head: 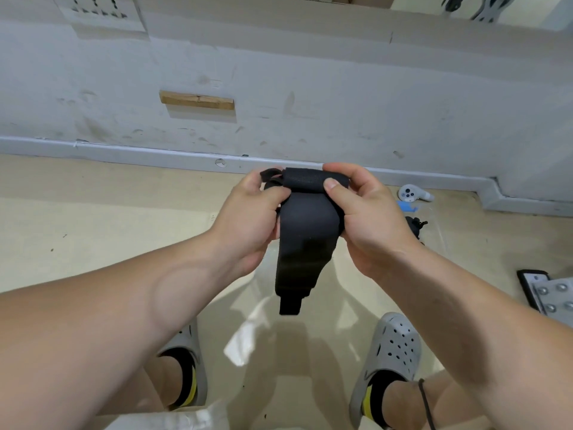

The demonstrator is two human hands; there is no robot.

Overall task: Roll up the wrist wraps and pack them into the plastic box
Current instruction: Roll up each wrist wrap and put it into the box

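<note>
— Start from the left. What is there?

— At 10 o'clock, a wooden block (197, 100) fixed to the scuffed white wall (341, 88). At 7 o'clock, a grey clog (193, 361) on the beige floor (93, 212).

— And the hands?

— Both are raised near the middle of the view. The left hand (251, 218) has its grip closed on the left end of a black wrist wrap (305, 231), with the thumb and fingers pinching it. A small black loop pokes out above that thumb.

— How far is the wrap rolled?

— Only the top is rolled, into a short roll lying crosswise between the hands. The rest hangs straight down toward 6 o'clock, narrowing to a tab, in the air and well above the floor.

— And the right hand?

— The right hand (369, 218) grips the roll's right end, with the thumb pressed on the front and the fingers curled behind.

— Is the box there?

— A clear glossy shape (245, 342) lies on the floor under the wrap. I cannot tell if it is the box.

— And further right?

— At 2 o'clock, a white controller (414, 193) lies by the skirting. At 5 o'clock there is a second clog (393, 346), and at 4 o'clock a studded metal plate (555, 296).
</note>
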